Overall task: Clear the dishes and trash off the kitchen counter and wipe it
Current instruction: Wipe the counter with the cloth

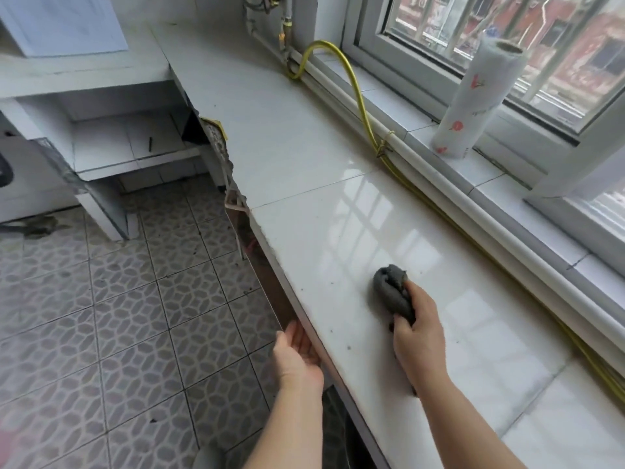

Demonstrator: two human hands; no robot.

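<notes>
A white glossy kitchen counter [304, 157] runs from the bottom right toward the far left. My right hand [417, 326] grips a bunched dark grey cloth [390, 287] and presses it onto the counter near its front edge. Small dark crumbs dot the surface beside the cloth. My left hand [297, 357] is held flat, palm up, just below the counter's front edge, with its fingers straight and nothing in it.
A roll of paper towels [477, 96] stands on the window sill at the right. A yellow hose [358, 96] runs along the counter's back edge. The counter's front edge is chipped near the middle. Patterned floor tiles [118, 316] lie to the left.
</notes>
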